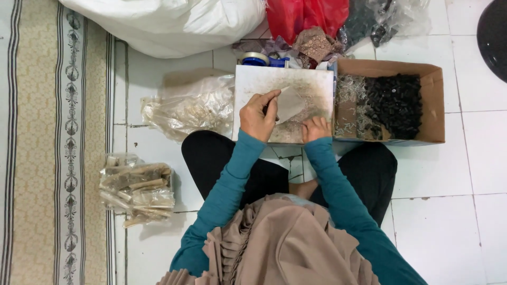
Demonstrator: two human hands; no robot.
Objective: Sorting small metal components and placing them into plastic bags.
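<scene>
White tiled floor (454, 158) carries everything; a patterned beige rug (53, 142) runs along nine o'clock; a white sack (169, 24) lies at eleven; a clear bag of pale scraps (190, 108) sits left of centre; a stained white board (311, 87) at centre; an open cardboard box (435, 105) at two; bagged tan rolls (137, 190) at eight.

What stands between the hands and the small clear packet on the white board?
Nothing visible does. The left hand already pinches the clear packet at its edge, and the right hand rests on the white board just below it. The cardboard box lies off to the side.
</scene>
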